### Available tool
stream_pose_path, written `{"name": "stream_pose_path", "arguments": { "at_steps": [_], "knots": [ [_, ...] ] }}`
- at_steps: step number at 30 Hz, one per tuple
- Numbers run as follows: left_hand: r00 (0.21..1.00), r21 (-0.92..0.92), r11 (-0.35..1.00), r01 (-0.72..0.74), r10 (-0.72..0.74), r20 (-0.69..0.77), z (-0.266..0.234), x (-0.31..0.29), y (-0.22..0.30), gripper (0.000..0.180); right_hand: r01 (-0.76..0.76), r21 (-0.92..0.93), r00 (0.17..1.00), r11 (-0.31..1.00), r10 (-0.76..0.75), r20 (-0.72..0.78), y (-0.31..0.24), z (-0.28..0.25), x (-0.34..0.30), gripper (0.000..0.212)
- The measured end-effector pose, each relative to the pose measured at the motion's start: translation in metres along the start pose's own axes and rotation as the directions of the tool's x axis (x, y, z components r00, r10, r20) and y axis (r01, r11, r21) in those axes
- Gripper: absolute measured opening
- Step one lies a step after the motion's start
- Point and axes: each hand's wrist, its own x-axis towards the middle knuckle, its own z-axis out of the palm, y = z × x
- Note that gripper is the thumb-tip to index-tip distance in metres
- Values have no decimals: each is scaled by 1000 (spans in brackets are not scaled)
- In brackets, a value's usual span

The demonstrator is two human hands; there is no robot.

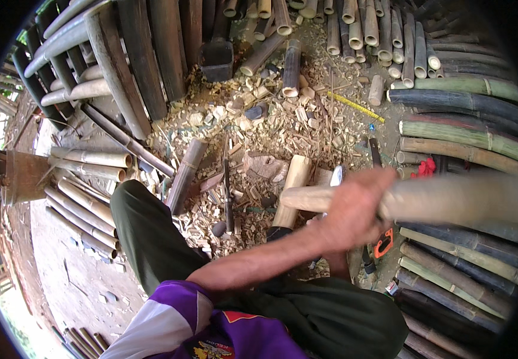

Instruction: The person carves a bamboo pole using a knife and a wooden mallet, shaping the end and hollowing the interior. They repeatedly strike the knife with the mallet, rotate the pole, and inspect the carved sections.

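Note:
My left hand [355,209], its forearm crossing from the left, is closed around a pale wooden club [444,197]. The club's narrow end points left; the thick end reaches right and is smeared by motion. Underneath lies a pale, stripped bamboo piece [295,179] with a dark lower end. Beside the hand shows a bit of shiny metal [336,175], mostly hidden. My right hand is not visible. A patch of bare skin [339,266] shows below the forearm; I cannot tell what part it is.
Wood chips [259,119] cover the ground ahead. A dark long tool [228,197] and a bamboo length [187,176] lie left. Rightward are an orange-handled tool [384,243], a red cloth [425,167] and stacked bamboo [462,134]. A yellow measuring tape [355,106] and black container [216,61] lie farther off.

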Motion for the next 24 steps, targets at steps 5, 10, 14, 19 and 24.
{"name": "stream_pose_path", "arguments": {
  "at_steps": [5, 10, 14, 19, 24],
  "knots": [
    [995, 11, 1000, -15, 13, 103, 32, -24, 18, 81, 146, -424, 989, 894, -139, 46, -32, -9, 17, 16],
    [997, 28, 997, -73, 72, 36, 24, -20, 2, 76, 314, -792, 942, 524, -278, 189, -57, -12, 56, 16],
    [995, 45, 996, -83, 85, -44, 21, -12, -15, 70, 389, -883, 905, 263, -288, 313, -67, -8, 86, 16],
    [996, 11, 999, -52, 52, -67, 13, -3, -23, 70, 434, -899, 879, 61, -248, 408, -69, -4, 111, 16],
    [997, 34, 998, -59, 60, -46, 11, 1, -31, 72, 453, -890, 865, -57, -214, 454, -69, -7, 121, 16]
  ]
}}
